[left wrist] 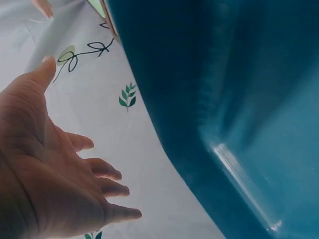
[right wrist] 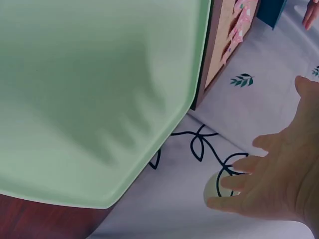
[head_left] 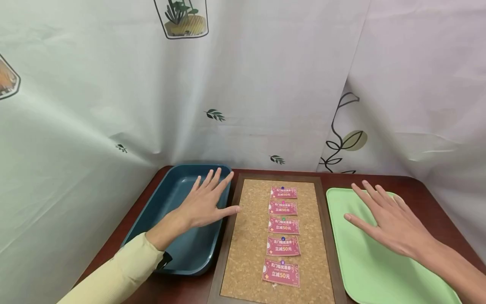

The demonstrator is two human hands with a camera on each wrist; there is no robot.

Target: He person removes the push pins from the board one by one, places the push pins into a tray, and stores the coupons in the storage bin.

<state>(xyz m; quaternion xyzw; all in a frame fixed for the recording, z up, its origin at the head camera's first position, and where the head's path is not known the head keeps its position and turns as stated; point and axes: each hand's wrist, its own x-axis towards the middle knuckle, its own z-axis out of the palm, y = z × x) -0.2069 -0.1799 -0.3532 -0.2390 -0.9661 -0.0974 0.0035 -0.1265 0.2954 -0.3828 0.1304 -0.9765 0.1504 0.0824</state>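
Observation:
My left hand (head_left: 203,204) hovers over the dark blue tray (head_left: 163,202), fingers spread and straight, with nothing in it. My right hand (head_left: 395,221) is held above the light green tray (head_left: 372,266) in the same flat way; the right wrist view shows its shadow on that tray. Between the trays lies a cork board (head_left: 248,245) in a brown wooden frame. Several pink paper coupons (head_left: 281,272) run down the board in a column. Each has a small coloured push pin (head_left: 283,239) at its top edge. Neither hand touches the board.
Everything stands on a dark red-brown table (head_left: 421,198). White fabric (head_left: 258,84) printed with leaves and plants hangs behind and at both sides. A dark band (head_left: 165,260) shows at the left sleeve cuff.

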